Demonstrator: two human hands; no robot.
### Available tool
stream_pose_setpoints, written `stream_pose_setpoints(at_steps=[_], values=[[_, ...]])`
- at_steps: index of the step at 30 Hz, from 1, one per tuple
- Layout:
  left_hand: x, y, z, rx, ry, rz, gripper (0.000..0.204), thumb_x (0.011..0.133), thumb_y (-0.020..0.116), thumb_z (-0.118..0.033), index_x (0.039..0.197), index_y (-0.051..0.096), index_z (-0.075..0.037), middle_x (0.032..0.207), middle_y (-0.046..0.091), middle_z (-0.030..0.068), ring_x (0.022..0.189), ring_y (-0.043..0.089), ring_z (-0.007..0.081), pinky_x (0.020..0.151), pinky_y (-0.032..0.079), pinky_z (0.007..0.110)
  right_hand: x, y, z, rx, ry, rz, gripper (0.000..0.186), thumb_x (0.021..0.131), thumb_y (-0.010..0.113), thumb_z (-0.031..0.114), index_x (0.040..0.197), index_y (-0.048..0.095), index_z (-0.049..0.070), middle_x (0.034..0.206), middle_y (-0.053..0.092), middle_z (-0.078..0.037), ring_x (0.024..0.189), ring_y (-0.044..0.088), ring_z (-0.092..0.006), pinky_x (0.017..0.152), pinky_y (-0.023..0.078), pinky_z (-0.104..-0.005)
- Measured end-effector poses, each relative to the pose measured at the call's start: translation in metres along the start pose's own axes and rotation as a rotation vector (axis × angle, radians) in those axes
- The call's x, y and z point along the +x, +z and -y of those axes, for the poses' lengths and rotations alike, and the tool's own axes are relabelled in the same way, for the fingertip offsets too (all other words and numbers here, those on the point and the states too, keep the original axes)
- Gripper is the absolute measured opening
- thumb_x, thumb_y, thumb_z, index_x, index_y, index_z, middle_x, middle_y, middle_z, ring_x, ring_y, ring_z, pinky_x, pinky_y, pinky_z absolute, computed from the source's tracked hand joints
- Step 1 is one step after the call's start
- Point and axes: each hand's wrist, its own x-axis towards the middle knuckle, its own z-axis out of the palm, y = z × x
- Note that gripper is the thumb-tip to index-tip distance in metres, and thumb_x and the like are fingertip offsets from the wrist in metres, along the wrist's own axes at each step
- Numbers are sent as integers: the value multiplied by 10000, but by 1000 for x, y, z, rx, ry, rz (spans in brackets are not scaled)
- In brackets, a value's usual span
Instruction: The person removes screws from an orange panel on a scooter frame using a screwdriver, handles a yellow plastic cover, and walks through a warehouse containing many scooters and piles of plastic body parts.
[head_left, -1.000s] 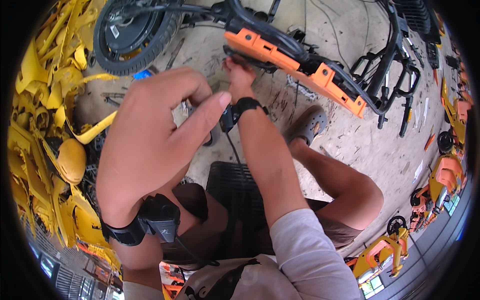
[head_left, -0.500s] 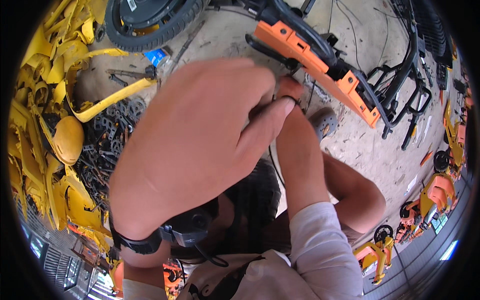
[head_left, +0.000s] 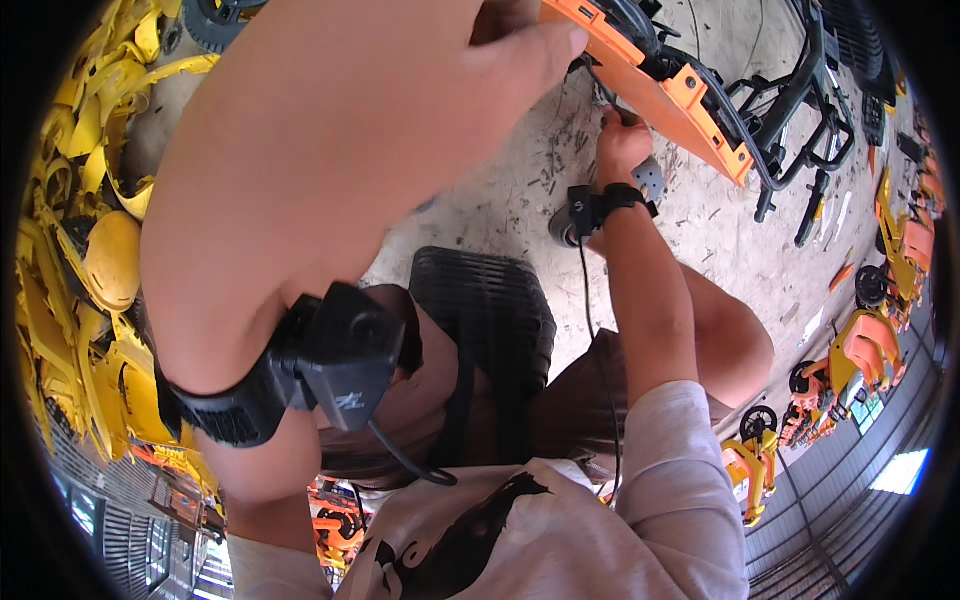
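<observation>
My left hand looms large at the upper left, close to the view. Its fingers curl and partly leave the top edge, while the thumb tip overlaps the end of an orange panel. Whatever those fingers hold is hidden. Below the panel, my right hand is closed round a thin dark piece, too small to make out, that reaches up toward the panel's underside. The panel is fixed along a black vehicle frame lying on the floor. A black strap with a small box circles each wrist.
Yellow plastic body parts are heaped along the left. A black ribbed seat-like thing lies below my arms. Part of a tyre shows at the top left. Several orange and yellow vehicles line the right side. A grey perforated shoe is beside my right hand.
My left hand has moved up and left, nearer the view. The right hand, earlier mostly covered by it, now shows below the orange panel. The whole scene has shifted upward.
</observation>
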Motion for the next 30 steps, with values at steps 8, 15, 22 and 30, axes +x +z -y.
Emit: stream_pose_setpoints(at_steps=[8,15,22,30], values=[[31,-35,-59,-73,-498,287,285,915,530,-171,791,608,73,514,432,119,450,374,213,487,330,359,-13,-81,74,61,-227,85,190,814,733,119,908,726,-45,749,716,-64,668,665,-105,642,525,-254],[6,-10,-44,25,-91,-14,302,918,514,-165,765,587,85,511,421,113,447,368,209,474,327,357,-31,-76,122,846,351,186,302,959,532,180,996,597,-112,907,675,-201,741,698,-274,674,610,-336],[10,-16,-40,-42,-61,26,273,893,504,-142,774,596,86,539,483,168,488,433,301,525,382,405,-29,-71,128,1292,805,340,268,1003,343,178,1167,463,3,1146,638,-162,1084,624,-324,837,525,-435],[14,-5,-42,-56,4,-52,278,893,513,-160,826,639,79,658,580,216,600,549,339,613,453,416,-31,-80,153,1284,912,739,343,1000,271,236,1168,501,46,1125,657,-115,1005,615,-255,817,435,-412]])
